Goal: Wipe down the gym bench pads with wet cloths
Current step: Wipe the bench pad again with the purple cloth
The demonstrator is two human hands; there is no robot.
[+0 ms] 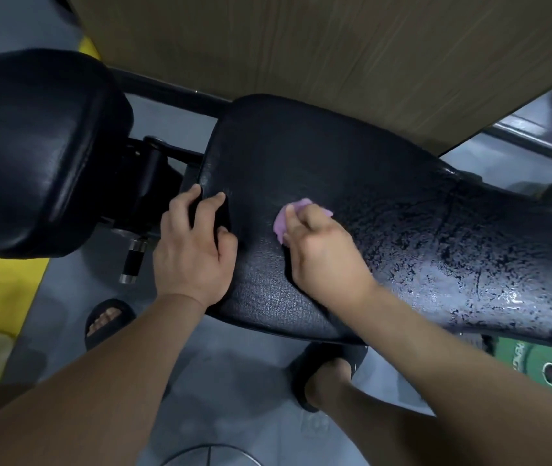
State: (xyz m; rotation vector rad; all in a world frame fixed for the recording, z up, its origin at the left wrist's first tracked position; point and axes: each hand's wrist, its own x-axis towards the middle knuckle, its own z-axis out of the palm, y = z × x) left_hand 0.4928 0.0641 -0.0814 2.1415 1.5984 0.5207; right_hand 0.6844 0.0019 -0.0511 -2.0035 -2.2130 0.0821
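Note:
A long black bench pad [351, 169] with cracked, worn vinyl runs from the centre to the right; its right part glistens wet. My right hand [325, 253] grips a small pink cloth [296, 213] and presses it on the pad near its left end. My left hand [194, 243] holds the pad's left corner, fingers curled over the edge and thumb on the top. A second black pad [32, 146], smooth and shiny, sits to the left across a gap with the black hinge frame [153, 176].
A wood-grain panel [335, 52] stands close behind the bench. A chrome adjustment pin [131, 260] hangs below the hinge. A green weight plate [543, 368] lies on the grey floor at right, yellow floor marking [2, 290] at left. My sandalled feet [328, 371] stand under the bench.

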